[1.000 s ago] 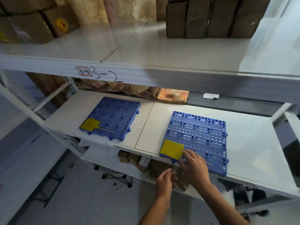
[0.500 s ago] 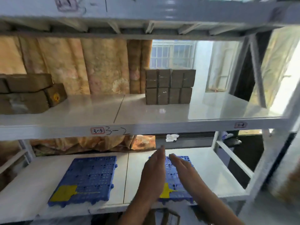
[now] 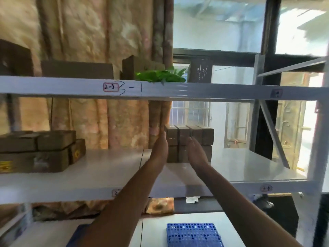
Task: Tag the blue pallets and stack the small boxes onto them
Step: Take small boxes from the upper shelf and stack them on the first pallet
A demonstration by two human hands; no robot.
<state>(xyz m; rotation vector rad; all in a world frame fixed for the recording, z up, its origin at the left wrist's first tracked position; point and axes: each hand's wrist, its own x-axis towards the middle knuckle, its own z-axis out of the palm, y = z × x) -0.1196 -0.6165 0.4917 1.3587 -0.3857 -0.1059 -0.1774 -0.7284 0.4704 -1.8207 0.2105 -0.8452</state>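
Small boxes (image 3: 189, 145), brown cardboard, stacked two rows high in a tight block on the middle shelf (image 3: 106, 177), toward its back edge. Only one view here, the head cam, and a bit blurry.

Left hand (image 3: 159, 148) raised flat in front of the block's left end, fingers straight and together, palm facing right, gripping nothing. Looks to be right at the boxes, but can't tell if actually touching. Right hand (image 3: 195, 152) same deal in front of the block's middle, flat and loose, palm facing left, nothing held. Gap between the two palms, boxes showing through it.

Left of the block on the same shelf, well apart: bigger cartons (image 3: 39, 150) piled up, one with a yellow sticker. Above the block, upper shelf beam (image 3: 178, 90) with a "2-3" label and handwritten "3-1", green leaves (image 3: 160, 75) poking over it.

Below the block, on the bottom shelf: blue pallet (image 3: 193, 235), partly cut off by the frame edge. Another blue bit left of it, mostly hidden behind the left forearm.
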